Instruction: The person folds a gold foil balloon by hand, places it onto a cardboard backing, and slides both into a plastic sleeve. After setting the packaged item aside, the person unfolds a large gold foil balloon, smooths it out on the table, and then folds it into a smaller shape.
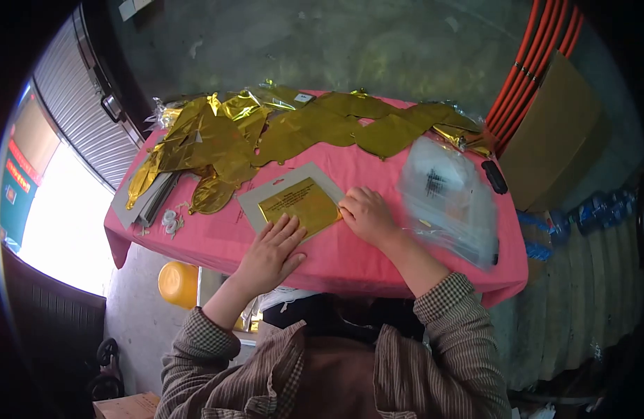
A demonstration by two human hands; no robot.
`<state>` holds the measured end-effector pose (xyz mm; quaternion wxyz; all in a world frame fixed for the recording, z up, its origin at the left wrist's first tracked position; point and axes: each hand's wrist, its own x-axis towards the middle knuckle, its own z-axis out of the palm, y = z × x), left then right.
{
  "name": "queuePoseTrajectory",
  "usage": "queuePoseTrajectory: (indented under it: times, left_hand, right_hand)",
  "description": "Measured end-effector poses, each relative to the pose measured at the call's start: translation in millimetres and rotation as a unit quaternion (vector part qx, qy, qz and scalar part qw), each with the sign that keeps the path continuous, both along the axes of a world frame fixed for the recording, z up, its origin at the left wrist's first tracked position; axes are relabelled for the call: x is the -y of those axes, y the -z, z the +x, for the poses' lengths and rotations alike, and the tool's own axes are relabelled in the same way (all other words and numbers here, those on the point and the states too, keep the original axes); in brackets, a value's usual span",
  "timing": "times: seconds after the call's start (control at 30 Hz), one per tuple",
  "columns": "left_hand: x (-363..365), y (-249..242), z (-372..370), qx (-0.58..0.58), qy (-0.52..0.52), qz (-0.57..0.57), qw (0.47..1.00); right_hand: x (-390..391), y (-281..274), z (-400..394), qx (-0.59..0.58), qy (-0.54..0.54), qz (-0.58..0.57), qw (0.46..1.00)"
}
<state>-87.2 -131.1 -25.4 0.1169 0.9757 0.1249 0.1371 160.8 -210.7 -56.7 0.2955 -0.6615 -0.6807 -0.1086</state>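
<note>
Across the pink-draped desk (364, 167) sprawl gold foil balloons (301, 133) (quite a glitter), with clear plastic bags (447, 202) to the right. Nearer lies a grey card (250, 204), a folded gold foil piece (297, 202) on it, seemingly being squared up. The left hand (269, 255) presses flat, its grip open and holding nothing; the right hand (367, 216) curls at the foil's edge, whether pinching I can't tell. Aligning further calls for steady, light pressure.
</note>
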Motion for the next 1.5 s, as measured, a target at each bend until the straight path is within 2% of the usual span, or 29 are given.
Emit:
queuePoseTrajectory:
  times: [0.13, 0.23, 0.3, 0.4, 0.53, 0.7, 0.83, 1.1, 1.23, 1.43, 1.5]
  left_hand:
    - [0, 5, 1, -0.007, 0.0, 0.006, 1.0]
    - [-2, 1, 0, -0.016, -0.001, 0.006, 1.0]
    - [-1, 2, 0, -0.021, 0.005, 0.001, 1.0]
    - [-3, 4, 0, -0.014, 0.021, 0.007, 1.0]
    - [-2, 5, 0, -0.011, 0.025, 0.012, 1.0]
    - [-1, 7, 0, -0.019, 0.023, 0.019, 0.999]
    - [-1, 4, -2, -0.029, 0.026, 0.016, 0.999]
    - [-1, 4, -2, -0.051, 0.029, 0.024, 0.998]
    - [-1, 2, -2, -0.047, 0.028, 0.02, 0.998]
    - [-1, 1, -1, -0.053, 0.034, 0.012, 0.998]
    - [0, 0, -2, -0.054, 0.031, 0.01, 0.998]
  right_hand:
    - [1, -10, -3, 0.004, -0.007, 0.023, 1.0]
    - [9, -24, -20, 0.077, -0.021, 0.086, 0.993]
    - [19, -26, -37, -0.002, -0.102, -0.027, 0.994]
    - [30, -22, -66, -0.029, -0.137, -0.014, 0.99]
    - [36, -22, -72, -0.036, -0.122, 0.002, 0.992]
    - [35, -26, -72, -0.018, -0.095, -0.061, 0.993]
    - [31, -22, -70, -0.024, -0.113, -0.025, 0.993]
    - [29, -22, -66, -0.058, -0.133, -0.084, 0.986]
    - [26, -24, -68, -0.033, -0.153, -0.025, 0.987]
    - [25, -24, -66, -0.045, -0.164, -0.07, 0.983]
    - [22, -27, -65, -0.01, -0.168, -0.124, 0.978]
